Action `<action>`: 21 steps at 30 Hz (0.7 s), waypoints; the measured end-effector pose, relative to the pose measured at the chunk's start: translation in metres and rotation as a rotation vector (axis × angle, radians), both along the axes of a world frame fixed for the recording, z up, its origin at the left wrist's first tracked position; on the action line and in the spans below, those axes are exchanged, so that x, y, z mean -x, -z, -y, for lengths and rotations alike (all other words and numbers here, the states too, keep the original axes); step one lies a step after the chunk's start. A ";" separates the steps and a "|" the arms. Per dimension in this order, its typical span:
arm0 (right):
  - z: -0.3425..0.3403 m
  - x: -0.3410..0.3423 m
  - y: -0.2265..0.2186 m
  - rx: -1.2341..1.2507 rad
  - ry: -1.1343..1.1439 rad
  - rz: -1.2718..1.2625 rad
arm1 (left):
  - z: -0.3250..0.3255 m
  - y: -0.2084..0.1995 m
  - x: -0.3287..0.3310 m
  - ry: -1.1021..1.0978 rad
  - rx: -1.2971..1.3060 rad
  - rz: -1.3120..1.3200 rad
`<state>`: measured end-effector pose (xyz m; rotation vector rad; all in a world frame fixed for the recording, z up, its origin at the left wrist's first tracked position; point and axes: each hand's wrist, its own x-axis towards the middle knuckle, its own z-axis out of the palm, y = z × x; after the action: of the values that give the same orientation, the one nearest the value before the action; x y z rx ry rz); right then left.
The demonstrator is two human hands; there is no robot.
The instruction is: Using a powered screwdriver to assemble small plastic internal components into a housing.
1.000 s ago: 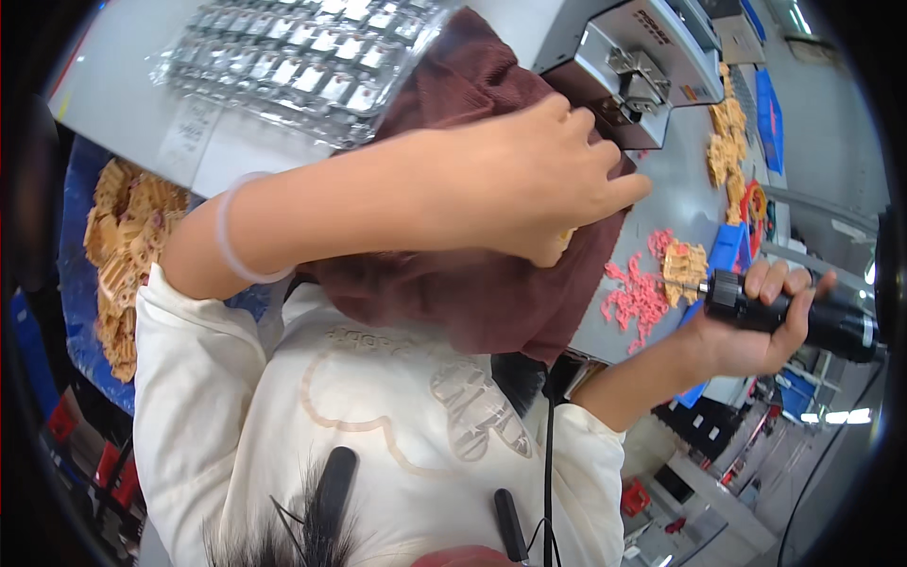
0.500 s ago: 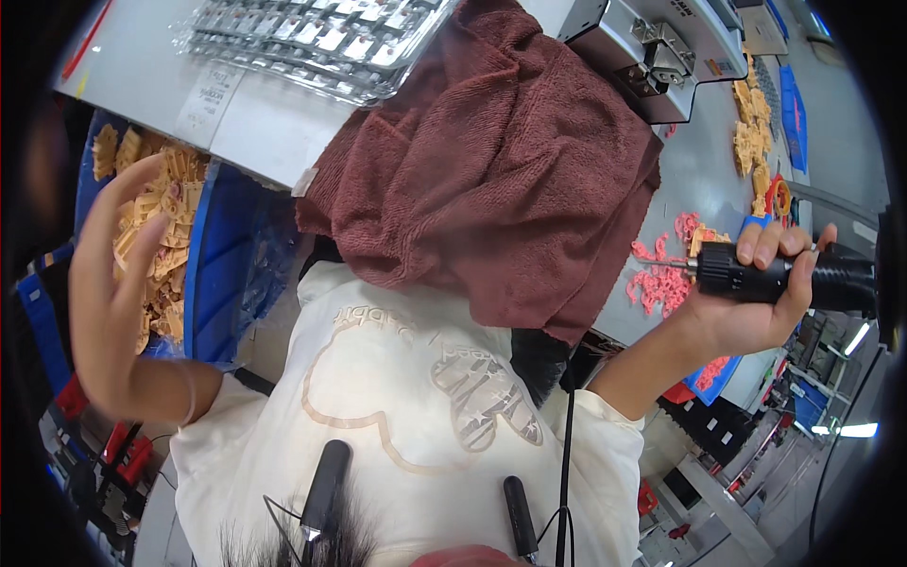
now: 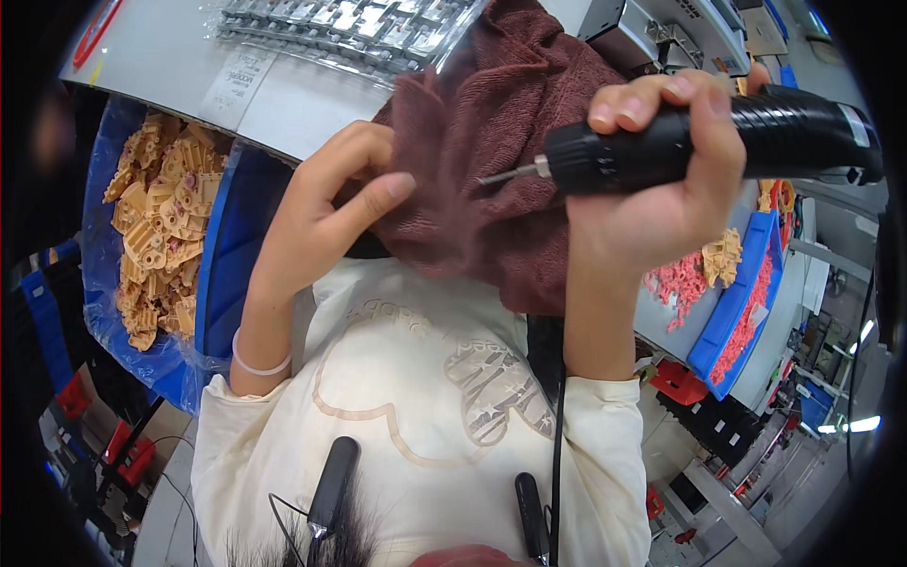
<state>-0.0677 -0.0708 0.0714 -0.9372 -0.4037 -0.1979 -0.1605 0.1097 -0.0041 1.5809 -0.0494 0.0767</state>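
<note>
My right hand [image 3: 661, 180] is wrapped round a black electric screwdriver [image 3: 628, 151]. Its thin metal bit points left, over the brown towel [image 3: 520, 123]. At the towel's left side, my left hand [image 3: 331, 208] has its fingers curled behind the cloth and its thumb in front, closed on the edge. The fingertips are partly hidden by the folds. The towel lies bunched over the table's near edge, slightly blurred near my left thumb.
A blue bin [image 3: 217, 255] on the left holds tan plastic parts [image 3: 161, 236]. Clear trays of metal pieces [image 3: 350, 33] lie on the table [image 3: 293, 104]. A boxy device [image 3: 652, 38] stands at the back right. Pink parts [image 3: 675, 283] lie beside a blue tray [image 3: 709, 350].
My left hand has come from over the bin to the towel's left edge, which is now gathered rightward. The screwdriver in my right hand has moved left and up, over the towel.
</note>
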 end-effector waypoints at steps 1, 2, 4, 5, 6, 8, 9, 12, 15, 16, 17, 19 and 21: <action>-0.008 -0.001 0.004 -0.054 -0.004 0.010 | -0.004 0.003 0.001 0.044 0.176 -0.024; -0.015 0.001 0.006 -0.055 -0.005 0.015 | -0.004 0.008 0.003 0.044 0.175 -0.019; -0.025 0.002 0.009 0.067 0.114 -0.002 | 0.002 0.020 0.006 0.024 0.710 -0.236; -0.028 -0.002 0.015 0.061 0.105 0.046 | 0.007 0.022 0.004 0.030 0.821 -0.206; -0.030 -0.001 0.016 0.058 0.104 0.043 | 0.015 0.019 0.003 0.027 0.819 -0.208; -0.031 0.000 0.018 0.139 0.097 0.069 | 0.030 0.016 0.000 -0.056 0.692 -0.072; -0.035 0.001 0.019 0.106 0.116 0.066 | 0.029 0.024 -0.001 -0.051 0.551 -0.021; -0.031 0.002 0.019 0.166 0.122 0.083 | 0.027 0.011 -0.004 -0.060 0.226 -0.013; -0.028 0.000 0.016 0.159 0.103 0.112 | 0.032 0.006 -0.008 -0.127 0.217 0.021; -0.026 0.000 0.015 0.159 0.102 0.113 | 0.033 0.007 -0.009 -0.127 0.217 0.022; -0.023 0.000 0.013 0.185 0.109 0.112 | 0.034 0.009 -0.009 -0.129 0.199 0.030; -0.018 -0.001 0.012 0.179 0.130 0.135 | 0.035 0.015 -0.007 -0.132 0.179 0.039; -0.011 -0.005 0.008 0.031 0.057 0.185 | 0.031 0.022 -0.003 -0.181 0.204 -0.043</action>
<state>-0.0626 -0.0602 0.0630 -0.9649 -0.5522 -0.3323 -0.1572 0.0784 -0.0264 1.3792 0.1314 0.1835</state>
